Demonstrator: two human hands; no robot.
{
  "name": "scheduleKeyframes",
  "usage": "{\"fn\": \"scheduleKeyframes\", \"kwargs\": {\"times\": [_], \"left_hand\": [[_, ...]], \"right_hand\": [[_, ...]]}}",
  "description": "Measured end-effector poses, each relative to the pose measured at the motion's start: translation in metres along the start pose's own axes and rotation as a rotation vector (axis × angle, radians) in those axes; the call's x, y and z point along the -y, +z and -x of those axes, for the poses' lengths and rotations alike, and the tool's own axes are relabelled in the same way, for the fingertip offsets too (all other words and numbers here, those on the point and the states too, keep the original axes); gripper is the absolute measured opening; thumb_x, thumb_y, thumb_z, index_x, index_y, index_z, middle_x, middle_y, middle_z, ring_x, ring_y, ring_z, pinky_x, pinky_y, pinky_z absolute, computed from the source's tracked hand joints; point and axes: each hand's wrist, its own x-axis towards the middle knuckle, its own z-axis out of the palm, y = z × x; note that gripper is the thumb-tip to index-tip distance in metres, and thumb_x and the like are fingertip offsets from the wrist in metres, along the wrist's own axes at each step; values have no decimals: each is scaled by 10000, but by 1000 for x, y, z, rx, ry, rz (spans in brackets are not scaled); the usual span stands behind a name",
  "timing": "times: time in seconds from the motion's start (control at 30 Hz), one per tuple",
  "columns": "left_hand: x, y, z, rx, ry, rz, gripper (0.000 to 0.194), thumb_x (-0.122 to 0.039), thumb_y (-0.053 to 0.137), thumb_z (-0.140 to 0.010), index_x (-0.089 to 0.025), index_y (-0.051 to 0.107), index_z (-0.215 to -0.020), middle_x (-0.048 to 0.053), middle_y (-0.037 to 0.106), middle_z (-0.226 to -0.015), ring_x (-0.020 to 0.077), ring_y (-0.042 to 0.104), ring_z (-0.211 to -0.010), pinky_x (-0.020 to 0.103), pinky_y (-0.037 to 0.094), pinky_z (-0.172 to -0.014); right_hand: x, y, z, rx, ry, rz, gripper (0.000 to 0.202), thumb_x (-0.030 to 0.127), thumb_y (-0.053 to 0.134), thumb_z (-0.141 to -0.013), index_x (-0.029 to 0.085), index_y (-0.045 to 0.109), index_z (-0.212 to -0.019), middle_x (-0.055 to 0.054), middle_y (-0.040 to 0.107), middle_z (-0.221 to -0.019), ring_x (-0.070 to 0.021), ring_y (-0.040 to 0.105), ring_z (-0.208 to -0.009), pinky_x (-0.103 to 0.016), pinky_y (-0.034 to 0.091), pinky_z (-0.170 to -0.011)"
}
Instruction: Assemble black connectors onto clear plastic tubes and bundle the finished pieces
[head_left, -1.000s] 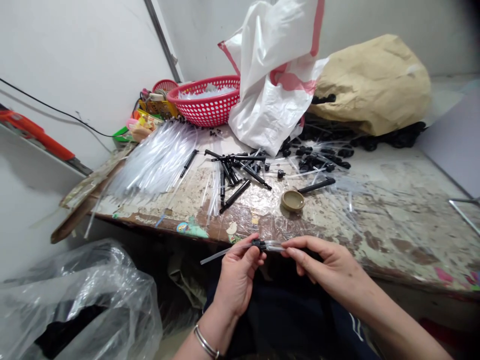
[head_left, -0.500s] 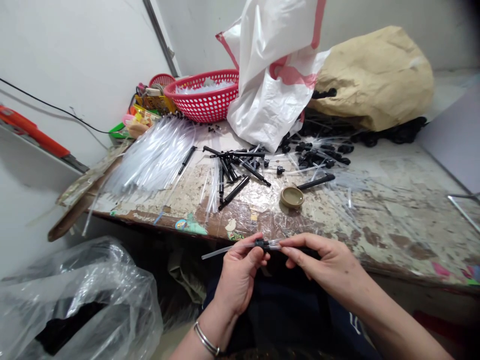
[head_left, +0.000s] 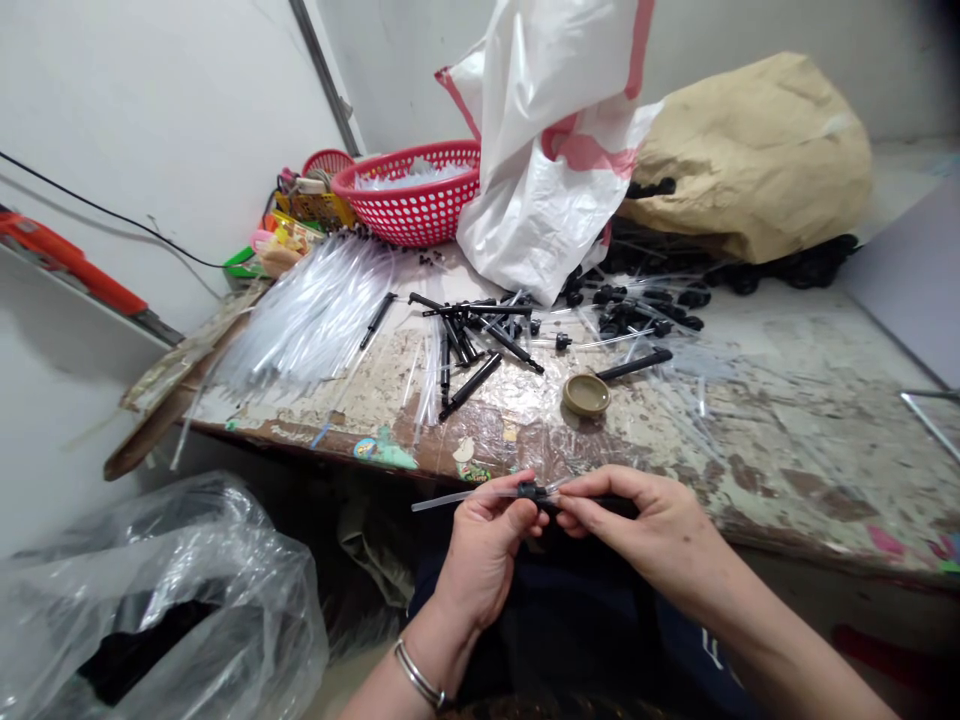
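Just off the table's front edge, my left hand pinches a small black fitting between thumb and fingers. A clear plastic tube sticks out of that fitting to the left. Close by on the right, my right hand is closed on the clear tubing at the fitting's other side. A dark rod-like part shows under the right fingers, mostly hidden. Beyond the hands, several black plastic tubes lie in a loose heap, and a small round dish stands near them.
Clear tubes lie bundled at the left of the worn table. Behind are a red basket, a white sack and a brown paper bag. Black fittings with tubes are piled before it. A plastic bag hangs lower left.
Both hands stay at the fitting and have come slightly closer together, the left shifting a little right. Less clear tubing shows between the fitting and my right fingertips.
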Motion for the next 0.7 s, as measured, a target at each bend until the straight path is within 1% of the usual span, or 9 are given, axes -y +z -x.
{"fn": "scheduleKeyframes", "kwargs": {"times": [0.1, 0.2, 0.27, 0.3, 0.37, 0.43, 0.53, 0.63, 0.7], "left_hand": [[-2, 0, -1, -1, -4, -25, 349, -247, 823, -567, -167, 731, -894, 13, 700, -688, 68, 606, -574, 151, 464, -569], [-8, -1, -1, -15, 21, -112, 330, -247, 803, -597, -174, 730, -910, 14, 695, -688, 72, 595, -586, 161, 469, -590], [-14, -1, -3, -31, 79, -203, 312, -237, 790, -616, -182, 730, -917, 15, 697, -705, 77, 588, -600, 165, 473, -604], [-17, 0, -4, -30, 108, -245, 305, -230, 782, -627, -188, 729, -924, 21, 705, -763, 79, 588, -621, 167, 477, -620], [-23, 1, -8, -11, 159, -298, 265, -238, 777, -631, -200, 737, -891, 24, 705, -875, 74, 576, -633, 165, 481, -629], [-27, 4, -13, 17, 183, -326, 234, -256, 774, -634, -212, 742, -861, 19, 697, -927, 74, 565, -646, 156, 479, -620], [-31, 13, -20, 64, 199, -364, 234, -268, 778, -625, -224, 743, -852, 13, 692, -936, 78, 556, -652, 145, 471, -592], [-31, 27, -25, 140, 182, -445, 271, -268, 779, -623, -225, 740, -888, 24, 700, -926, 90, 569, -650, 156, 478, -598], [-31, 40, -26, 202, 149, -503, 323, -294, 756, -652, -234, 723, -968, 53, 691, -1032, 124, 602, -700, 196, 499, -637]], "right_hand": [[2, 2, -1, 12, 17, -15, 247, 370, 646, -727, 132, 668, -792, -63, 689, -686, -157, 655, -621, -269, 545, -593], [4, 2, -2, 38, -7, 63, 204, 338, 579, -788, 142, 636, -793, -37, 660, -669, -142, 623, -612, -272, 517, -591], [5, -1, -2, 12, -108, 196, 164, 295, 542, -816, 150, 617, -820, -40, 646, -719, -150, 606, -664, -298, 504, -641], [6, -4, -1, -26, -188, 280, 161, 275, 538, -819, 150, 614, -887, -58, 644, -798, -166, 600, -738, -323, 498, -700], [7, -9, 1, -122, -350, 447, 279, 257, 546, -822, 152, 573, -1078, -105, 599, -1014, -210, 545, -954, -384, 447, -853], [8, -15, 6, -163, -438, 565, 324, 263, 541, -840, 172, 541, -1151, -116, 531, -1135, -231, 459, -1087, -409, 379, -943], [10, -23, 13, -113, -436, 655, 155, 274, 482, -888, 177, 592, -937, -72, 565, -1011, -198, 488, -989, -364, 391, -894], [12, -35, 20, -88, -332, 677, 179, 307, 450, -904, 174, 549, -835, -29, 585, -829, -158, 520, -785, -303, 420, -731], [15, -51, 24, -92, -243, 645, 194, 329, 437, -906, 179, 526, -821, -5, 569, -748, -134, 508, -682, -262, 402, -626]]}}
